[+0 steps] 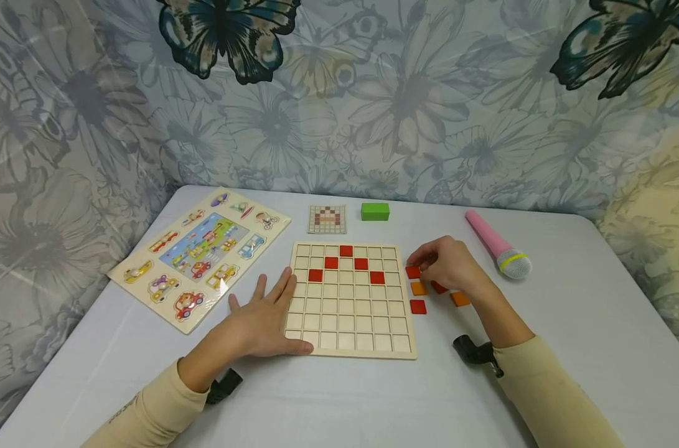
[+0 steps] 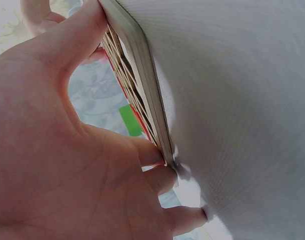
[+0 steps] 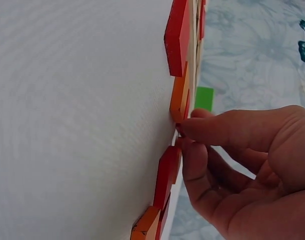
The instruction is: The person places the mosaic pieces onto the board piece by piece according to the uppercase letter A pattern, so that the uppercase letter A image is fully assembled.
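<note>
A wooden grid board [image 1: 347, 306] lies on the table, with several red tiles [image 1: 346, 251] set in its upper cells in a peaked shape. Along its left side my left hand [image 1: 263, 320] rests with fingers spread, the thumb on the bottom left corner. Just right of the board, my right hand [image 1: 448, 264] pinches a red tile [image 1: 412, 272] between thumb and fingertips, mostly hidden by them in the right wrist view. Close below that hand lie an orange tile [image 1: 419, 289], another red tile [image 1: 418, 307] and a second orange tile [image 1: 460, 299].
Behind the board are a small pattern card [image 1: 327, 219] and a green block [image 1: 375, 212]. A picture puzzle board [image 1: 165, 249] lies at the left. The pink toy microphone [image 1: 498, 244] is at the right, beyond my right hand. A patterned cloth backdrop [image 1: 339, 124] rises behind the table.
</note>
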{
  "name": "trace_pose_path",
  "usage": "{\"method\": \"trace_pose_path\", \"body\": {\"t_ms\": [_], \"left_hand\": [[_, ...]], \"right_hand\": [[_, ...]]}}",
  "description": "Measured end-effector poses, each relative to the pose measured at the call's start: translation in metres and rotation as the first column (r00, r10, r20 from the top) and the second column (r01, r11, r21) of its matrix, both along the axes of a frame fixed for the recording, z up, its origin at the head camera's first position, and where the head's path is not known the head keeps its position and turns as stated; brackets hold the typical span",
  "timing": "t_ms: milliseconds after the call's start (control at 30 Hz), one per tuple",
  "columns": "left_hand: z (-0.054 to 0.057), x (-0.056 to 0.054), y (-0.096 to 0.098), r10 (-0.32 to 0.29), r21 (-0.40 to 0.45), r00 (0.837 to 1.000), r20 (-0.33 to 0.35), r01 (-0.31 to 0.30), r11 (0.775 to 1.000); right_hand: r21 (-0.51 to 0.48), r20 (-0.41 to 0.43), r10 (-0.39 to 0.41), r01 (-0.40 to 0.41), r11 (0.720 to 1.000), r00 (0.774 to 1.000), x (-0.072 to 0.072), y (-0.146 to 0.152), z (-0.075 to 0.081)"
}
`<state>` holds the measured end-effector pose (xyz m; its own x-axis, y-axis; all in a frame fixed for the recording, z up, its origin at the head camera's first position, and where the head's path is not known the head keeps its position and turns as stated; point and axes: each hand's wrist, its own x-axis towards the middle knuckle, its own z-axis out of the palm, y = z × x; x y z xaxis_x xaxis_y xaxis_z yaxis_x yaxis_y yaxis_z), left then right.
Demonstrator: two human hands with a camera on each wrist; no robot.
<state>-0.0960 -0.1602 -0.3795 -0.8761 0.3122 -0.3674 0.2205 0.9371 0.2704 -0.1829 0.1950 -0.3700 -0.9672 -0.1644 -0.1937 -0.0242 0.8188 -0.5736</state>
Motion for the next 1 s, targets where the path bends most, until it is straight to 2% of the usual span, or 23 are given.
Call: {"method": "trace_pose_path", "body": {"t_ms": [567,1000], "left_hand": [[0.0,0.0,0.0,-0.001,0.008,1.0,-0.002,0.001,1.0],[0.002,0.003,0.0,0.004,0.01,1.0,0.002,-0.004,1.0]], "right_hand": [[0.023,-0.028,0.022,-0.021,1.0,0.999,0.001,-0.001,-0.001],[-0.014,0.023,-0.013,0.014,1.0,1.0,0.005,0.002,0.009]]}}
